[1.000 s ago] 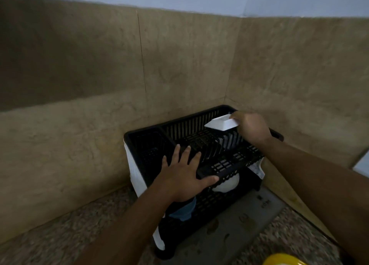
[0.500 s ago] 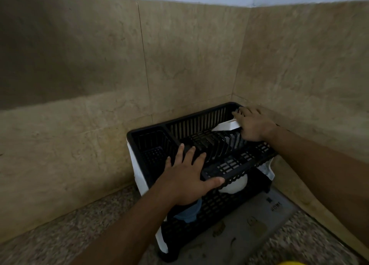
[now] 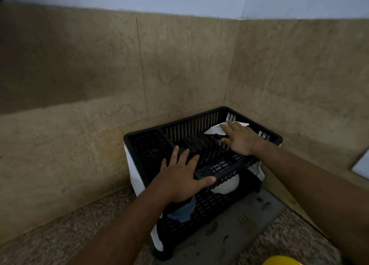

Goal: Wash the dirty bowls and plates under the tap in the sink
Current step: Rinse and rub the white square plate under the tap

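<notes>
Our left hand (image 3: 184,177) lies flat and spread on the front edge of the black rack (image 3: 211,170). Our right hand (image 3: 239,139) rests with straight fingers on the white plate (image 3: 214,131) in the top tier, at the back. We judge the plate stiff, breakable and probably wet, so slippery; best to take it by the rim, thumb on one face.
</notes>
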The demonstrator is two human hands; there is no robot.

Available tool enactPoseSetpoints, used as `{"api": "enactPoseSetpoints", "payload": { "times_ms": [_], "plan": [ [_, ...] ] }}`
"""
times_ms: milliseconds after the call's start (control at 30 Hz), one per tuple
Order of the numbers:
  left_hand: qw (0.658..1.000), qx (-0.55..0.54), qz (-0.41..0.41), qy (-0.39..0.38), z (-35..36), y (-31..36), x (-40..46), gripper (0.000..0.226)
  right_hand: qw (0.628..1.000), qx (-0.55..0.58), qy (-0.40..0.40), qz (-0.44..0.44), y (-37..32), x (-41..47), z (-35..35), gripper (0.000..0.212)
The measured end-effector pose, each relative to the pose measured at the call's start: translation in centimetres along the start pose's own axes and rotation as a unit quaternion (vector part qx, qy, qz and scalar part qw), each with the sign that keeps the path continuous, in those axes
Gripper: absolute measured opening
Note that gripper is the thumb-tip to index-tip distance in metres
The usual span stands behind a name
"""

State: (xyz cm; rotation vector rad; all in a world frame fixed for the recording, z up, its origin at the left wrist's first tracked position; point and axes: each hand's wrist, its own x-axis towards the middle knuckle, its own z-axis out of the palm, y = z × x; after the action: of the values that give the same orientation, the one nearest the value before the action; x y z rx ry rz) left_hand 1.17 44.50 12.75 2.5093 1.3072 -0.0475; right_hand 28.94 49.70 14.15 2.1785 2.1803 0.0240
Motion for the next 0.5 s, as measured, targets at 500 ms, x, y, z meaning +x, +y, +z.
{"api": "enactPoseSetpoints", "payload": {
  "times_ms": [500],
  "plan": [
    [0.955, 0.064, 0.155, 0.247, -0.7, 3.6, -3.3, 0.056, 0.932, 0.318, 0.165, 0.062, -2.2, -24.2, 4.1, 0.029]
  ]
}}
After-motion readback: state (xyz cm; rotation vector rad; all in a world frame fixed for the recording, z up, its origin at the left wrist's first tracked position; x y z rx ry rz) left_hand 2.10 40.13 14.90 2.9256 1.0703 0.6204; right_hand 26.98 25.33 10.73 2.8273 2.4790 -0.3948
